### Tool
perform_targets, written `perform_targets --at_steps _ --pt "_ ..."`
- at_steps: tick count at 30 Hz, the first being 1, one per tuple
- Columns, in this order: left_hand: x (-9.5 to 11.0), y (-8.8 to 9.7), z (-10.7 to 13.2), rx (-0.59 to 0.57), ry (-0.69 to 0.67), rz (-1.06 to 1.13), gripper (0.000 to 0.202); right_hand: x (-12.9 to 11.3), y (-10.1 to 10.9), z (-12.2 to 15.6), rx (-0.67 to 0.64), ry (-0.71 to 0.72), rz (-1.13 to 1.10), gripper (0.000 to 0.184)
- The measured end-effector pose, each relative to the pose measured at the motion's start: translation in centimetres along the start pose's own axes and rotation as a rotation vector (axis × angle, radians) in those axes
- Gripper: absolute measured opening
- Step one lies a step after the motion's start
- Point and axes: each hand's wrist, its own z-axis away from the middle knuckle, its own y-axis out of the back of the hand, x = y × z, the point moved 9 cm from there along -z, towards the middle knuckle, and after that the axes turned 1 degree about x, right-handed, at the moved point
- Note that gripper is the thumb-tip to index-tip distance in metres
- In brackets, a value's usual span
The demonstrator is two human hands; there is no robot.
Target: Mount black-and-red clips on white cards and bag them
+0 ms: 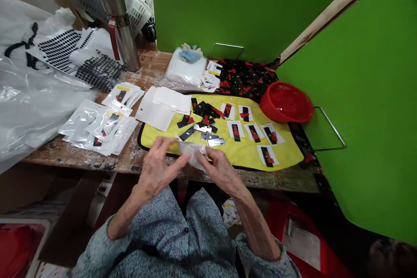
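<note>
"Wooden bench (pixel 78 156) looks crowded. What's on the left?"
"Clear plastic packets (pixel 97 130), then the left hand (pixel 158 169) and right hand (pixel 221 171) together, pinching a small plastic sleeve (pixel 192 154) over the edge of the yellow mat (pixel 241 154)."
"Far right?"
"Red bowl (pixel 286 102)."

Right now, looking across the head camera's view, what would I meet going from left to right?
Clear plastic sheeting, stacked plastic packets, left hand, translucent packet, right hand, red bowl, green backdrop.
</note>
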Motion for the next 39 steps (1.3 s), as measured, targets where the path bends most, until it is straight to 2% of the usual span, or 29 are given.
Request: perform_targets --at_steps 1,2,4,6,7,11,16,20,24,26,28,30,32,34,37,39 --pt "-0.8 0.8 -0.4 0.03 0.06 0.081 0.048 0.2 -0.1 0.2 -0.054 -0.053 -0.158 0.025" --pt "-1.7 0.9 -0.7 0.01 0.145 0.19 0.058 0.3 -0.3 0.4 -0.095 -0.098 -0.309 0.028" --pt "-3.4 -0.6 -0.5 -0.161 0.351 0.479 0.063 0.3 -0.6 0.8 -0.135 -0.17 -0.535 0.031" --pt "-3.7 -2.7 0.4 -0.358 0.512 0.761 0.059 0.6 -0.9 1.1 -0.132 -0.22 -0.646 0.034" --pt "-3.6 -3.3 0.8 -0.412 0.562 0.86 0.055 0.7 -1.0 1.1 -0.131 -0.236 -0.68 0.036" --pt "-3.4 -4.1 1.5 -0.455 0.627 1.023 0.042 0.9 -1.5 1.3 -0.159 -0.274 -0.745 0.038" --pt "-3.6 -4.1 1.7 -0.421 0.603 0.99 0.039 1.0 -1.3 1.3 -0.157 -0.273 -0.762 0.036" --pt "-4.0 -3.9 1.6 -0.333 0.517 0.854 0.038 1.0 -2.5 1.4 -0.241 -0.266 -0.775 0.039" --pt "-3.9 -3.4 1.5 -0.378 0.362 0.654 0.04 1.8 -3.2 1.0 -0.249 -0.3 -0.771 0.044" --pt "-3.1 -1.7 0.9 -0.281 0.176 0.406 0.046 2.2 -3.0 0.8 -0.217 -0.312 -0.723 0.043" --pt "-1.1 0.1 0.7 -0.145 -0.07 0.079 0.068 2.2 -2.9 0.5 -0.224 -0.303 -0.641 0.038" --pt "1.2 0.0 1.3 -0.122 -0.289 -0.188 0.081 1.9 -3.0 0.4 -0.255 -0.281 -0.569 0.033" --pt "2.6 -1.2 2.0 -0.202 -0.421 -0.319 0.073 1.6 -3.3 0.3 -0.276 -0.26 -0.529 0.033" --pt "3.0 -2.1 2.4 -0.244 -0.476 -0.369 0.06 1.4 -3.5 0.1 -0.282 -0.247 -0.521 0.034" --pt "3.0 -2.1 2.3 -0.211 -0.501 -0.359 0.044 1.2 -3.6 0.1 -0.297 -0.217 -0.54 0.037" --pt "2.7 -1.8 2.2 -0.184 -0.49 -0.328 0.033 1.5 -2.8 0.1 -0.253 -0.192 -0.522 0.036"
